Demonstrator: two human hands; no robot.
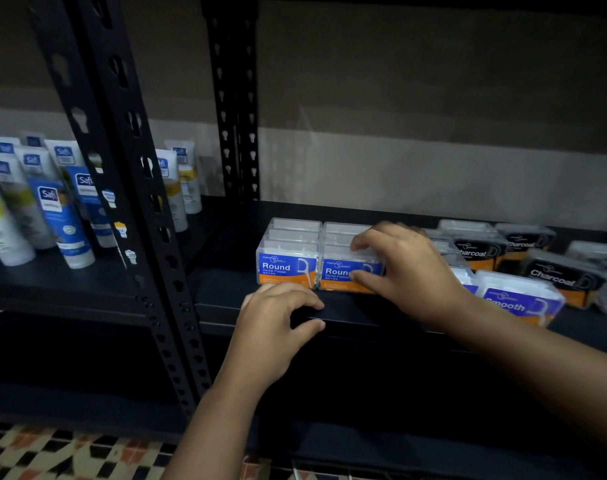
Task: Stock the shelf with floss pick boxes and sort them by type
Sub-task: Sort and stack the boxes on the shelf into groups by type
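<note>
2 hands reach in: right hand [404,268] grips a Round box [345,271].

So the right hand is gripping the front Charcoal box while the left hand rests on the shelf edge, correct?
Not quite. The head view shows the right hand gripping a blue Round box, not a Charcoal one; the Charcoal boxes sit untouched further right. The left hand does rest on the shelf edge.

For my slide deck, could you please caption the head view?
Right hand grips a Round floss box on the dark shelf; left hand rests at its edge.
</note>
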